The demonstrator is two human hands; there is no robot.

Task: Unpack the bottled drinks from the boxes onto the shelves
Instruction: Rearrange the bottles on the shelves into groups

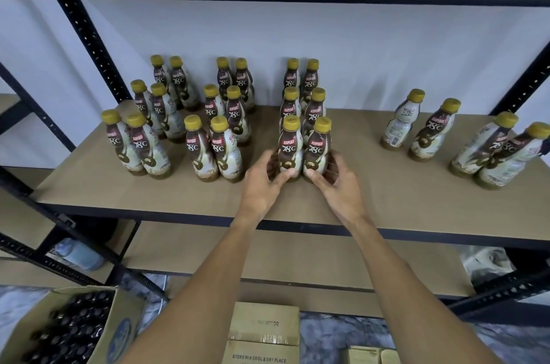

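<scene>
Several coffee bottles with yellow caps stand in paired rows on the brown shelf board (pixel 387 194). At the front of the middle rows stand two bottles side by side. My left hand (pixel 262 182) grips the base of the left one (pixel 290 146), and my right hand (pixel 336 182) grips the base of the right one (pixel 318 149). Both bottles stand upright on the board, touching each other. Two more pairs of bottles stand apart at the right, one pair (pixel 419 125) nearer the middle and one (pixel 506 152) at the frame's right edge.
An open carton (pixel 68 331) of dark-capped bottles sits on the floor at the lower left. Closed cartons (pixel 263 331) lie below my arms. Black slotted uprights (pixel 89 45) frame the rack, with a lower shelf (pixel 268 256) underneath and a dark shelf overhead.
</scene>
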